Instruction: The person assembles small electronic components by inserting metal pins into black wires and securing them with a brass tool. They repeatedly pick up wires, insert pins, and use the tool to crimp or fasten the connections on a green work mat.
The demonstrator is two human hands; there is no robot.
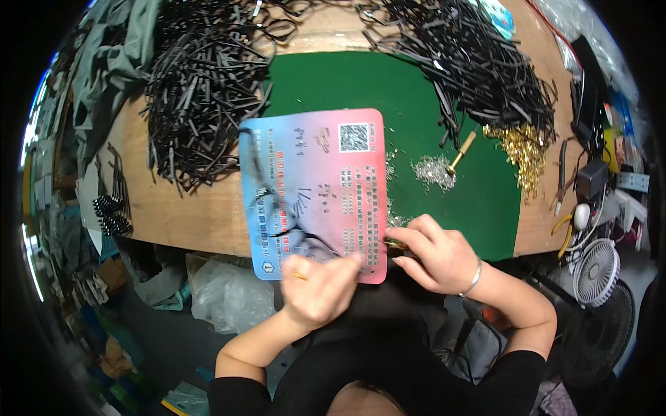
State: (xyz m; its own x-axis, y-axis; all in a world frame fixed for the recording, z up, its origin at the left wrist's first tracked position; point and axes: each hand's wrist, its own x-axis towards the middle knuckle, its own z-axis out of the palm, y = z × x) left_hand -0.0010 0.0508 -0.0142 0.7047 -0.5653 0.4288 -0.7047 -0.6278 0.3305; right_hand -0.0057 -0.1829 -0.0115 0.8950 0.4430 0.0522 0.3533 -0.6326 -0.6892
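A pink and blue printed sheet with rounded corners (361, 201) lies on the green mat (326, 80), reaching over the table's near edge. My left hand (316, 291), a ring on one finger, is closed over the sheet's near edge. A thin black strap (267, 184), smeared by motion, runs over the sheet to its fingers. Beside the sheet's right edge, my right hand (437, 256) is closed on a small brass-coloured piece (395, 245), mostly hidden by the fingers. Small silver parts (433, 172) lie in a heap beyond, with a brass-handled tool (463, 149) resting against them.
Heaps of black straps lie at left (201, 97) and right (479, 62). Small gold-coloured parts (520, 152) spill along the mat's right side. Pliers (560, 184) and a white fan (596, 272) are at the right. A clear plastic bag (232, 291) sits below the table edge.
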